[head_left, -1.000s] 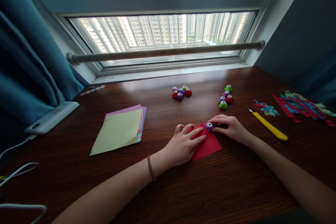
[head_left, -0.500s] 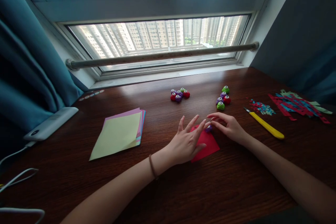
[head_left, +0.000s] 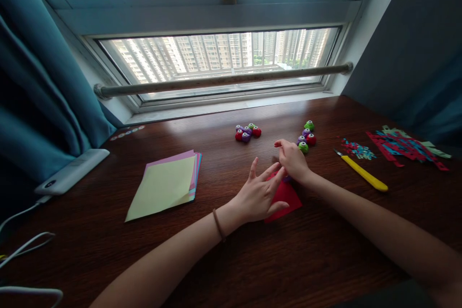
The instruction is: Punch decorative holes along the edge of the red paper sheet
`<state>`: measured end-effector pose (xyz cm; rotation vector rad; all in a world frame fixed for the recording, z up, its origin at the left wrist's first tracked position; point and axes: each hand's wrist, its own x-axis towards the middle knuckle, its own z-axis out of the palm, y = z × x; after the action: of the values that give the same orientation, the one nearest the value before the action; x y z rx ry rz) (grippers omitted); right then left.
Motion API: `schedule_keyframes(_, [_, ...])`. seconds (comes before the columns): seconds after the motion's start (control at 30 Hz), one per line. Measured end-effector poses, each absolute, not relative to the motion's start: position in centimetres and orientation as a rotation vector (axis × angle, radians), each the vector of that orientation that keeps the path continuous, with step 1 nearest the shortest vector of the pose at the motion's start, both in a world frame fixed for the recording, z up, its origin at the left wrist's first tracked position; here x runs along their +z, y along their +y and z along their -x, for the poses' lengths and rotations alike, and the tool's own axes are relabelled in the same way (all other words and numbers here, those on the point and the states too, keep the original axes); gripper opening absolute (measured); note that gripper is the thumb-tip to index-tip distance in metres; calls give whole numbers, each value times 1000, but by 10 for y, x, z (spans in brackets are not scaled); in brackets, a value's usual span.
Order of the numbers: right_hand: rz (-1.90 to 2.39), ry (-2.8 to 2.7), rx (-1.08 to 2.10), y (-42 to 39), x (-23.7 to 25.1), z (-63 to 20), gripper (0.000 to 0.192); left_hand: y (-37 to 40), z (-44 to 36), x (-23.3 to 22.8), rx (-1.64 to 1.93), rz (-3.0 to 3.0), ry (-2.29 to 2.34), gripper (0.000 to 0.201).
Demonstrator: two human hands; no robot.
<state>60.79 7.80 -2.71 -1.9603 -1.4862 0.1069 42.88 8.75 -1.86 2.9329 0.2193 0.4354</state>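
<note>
A red paper sheet (head_left: pixel 285 197) lies on the dark wooden desk (head_left: pixel 252 260). My left hand (head_left: pixel 260 195) rests on the sheet's left part with its fingers spread. My right hand (head_left: pixel 293 160) sits over the sheet's far edge, fingers loosely curled and index finger pointing left. A sliver of a small purple punch (head_left: pixel 288 179) shows under the heel of that hand. Whether the hand grips the punch is hidden.
A stack of coloured paper (head_left: pixel 164 183), yellow on top, lies to the left. Two clusters of small punches (head_left: pixel 247 132) (head_left: pixel 306 139) sit behind the hands. A yellow craft knife (head_left: pixel 363 172) and paper scraps (head_left: pixel 404 147) lie right. A white device (head_left: pixel 70 171) with cables is far left.
My left hand lifted from flat on the red sheet and spread its fingers. My right hand moved from pinching the purple punch to lying over it. The view tilted up slightly.
</note>
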Motion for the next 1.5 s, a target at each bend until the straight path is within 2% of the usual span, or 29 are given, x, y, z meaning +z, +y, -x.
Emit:
schedule_keyframes(0.17, [2135,-1520,50,80,-36,-602,32,84,-431,-17,446,-2901,226,61])
schedule_keyframes(0.4, [2160,-1487,86,81,-38,-602,29,82,-431,-23,432,-2841,273,61])
schedule_keyframes(0.57, [1948,-1459,324,86,-39,-614,23,81,-429,-28,419,-2801,307,61])
schedule_keyframes(0.77, [1576,-1585,704,49,-29,-635,33,82,-429,-31,392,-2799,327,69])
schedule_keyframes(0.87, [1492,-1664,785,29,-30,-643,40,83,-429,-33,389,-2792,369,78])
schedule_keyframes(1.0, [1500,-1598,776,22,-36,-657,31,84,-431,-34,372,-2773,440,83])
schedule_keyframes(1.17, [1610,-1314,714,22,-39,-682,40,84,-431,-33,322,-2764,476,81])
schedule_keyframes(1.33, [1649,-1249,702,22,-40,-690,38,85,-430,-31,286,-2763,470,78])
schedule_keyframes(1.5, [1745,-1280,548,23,-44,-687,33,86,-430,-28,256,-2751,428,75])
